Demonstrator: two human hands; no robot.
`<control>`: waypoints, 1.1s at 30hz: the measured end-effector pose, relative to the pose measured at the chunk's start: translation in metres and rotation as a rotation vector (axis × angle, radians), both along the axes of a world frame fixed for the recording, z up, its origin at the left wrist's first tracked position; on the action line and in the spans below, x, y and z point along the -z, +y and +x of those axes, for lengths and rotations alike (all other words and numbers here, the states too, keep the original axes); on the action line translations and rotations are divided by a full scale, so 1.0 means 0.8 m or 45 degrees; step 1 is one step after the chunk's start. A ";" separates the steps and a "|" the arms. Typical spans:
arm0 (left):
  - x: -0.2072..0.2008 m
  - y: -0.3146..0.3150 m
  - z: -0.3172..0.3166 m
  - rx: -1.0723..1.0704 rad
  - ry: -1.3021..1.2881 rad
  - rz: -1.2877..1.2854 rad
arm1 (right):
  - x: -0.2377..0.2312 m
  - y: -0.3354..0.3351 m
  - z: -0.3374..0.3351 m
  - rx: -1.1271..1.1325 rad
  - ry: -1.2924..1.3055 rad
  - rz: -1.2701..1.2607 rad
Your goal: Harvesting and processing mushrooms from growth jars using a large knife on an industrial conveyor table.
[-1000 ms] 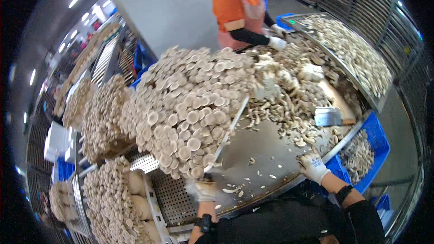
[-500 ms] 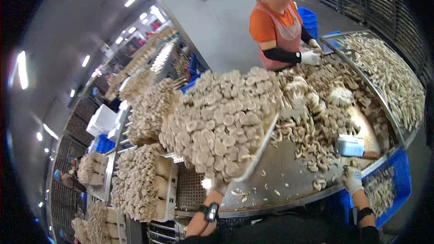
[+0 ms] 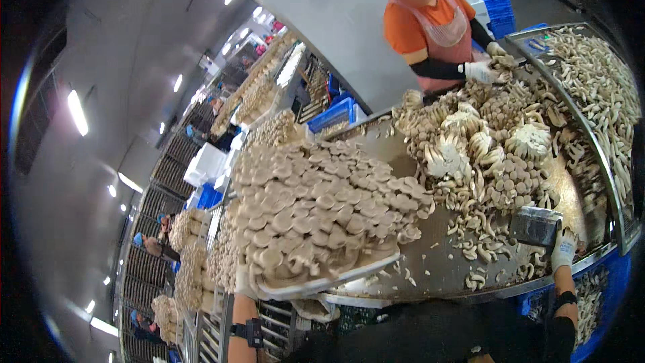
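"Where to find the white mushroom tray (image 3: 329,288)?"
"At the left end of the steel table (image 3: 430,282), with long axis slanting away rightward."
"Left hand (image 3: 244,284)?"
"Against the tray; cannot tell the grip."
"Right hand (image 3: 566,249)?"
"Clenched on the cleaver (image 3: 533,224) at the table's right, with blade pointing left."

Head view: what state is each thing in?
Left hand: at white tray, fingers hidden
Right hand: closed on cleaver
Cleaver: held
White tray: packed with mushrooms
Table: strewn with cut pieces
Blue crate: pieces inside
Steel tray: heaped
Co-worker's hand: holding mushrooms
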State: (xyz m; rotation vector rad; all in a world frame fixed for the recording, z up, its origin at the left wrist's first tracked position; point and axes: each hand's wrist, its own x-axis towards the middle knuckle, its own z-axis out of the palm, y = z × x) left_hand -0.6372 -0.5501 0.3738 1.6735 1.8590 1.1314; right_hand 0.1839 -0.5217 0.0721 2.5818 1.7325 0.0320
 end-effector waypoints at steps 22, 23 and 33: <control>-0.150 0.169 0.249 0.565 0.793 -0.151 | -0.352 -0.048 -0.299 -0.568 1.041 0.785; -0.140 0.170 0.243 0.568 0.567 0.075 | -0.387 -0.035 -0.342 -0.643 1.206 0.690; -0.109 0.173 0.216 0.590 0.587 0.209 | -0.438 0.040 -0.480 -1.058 0.535 0.571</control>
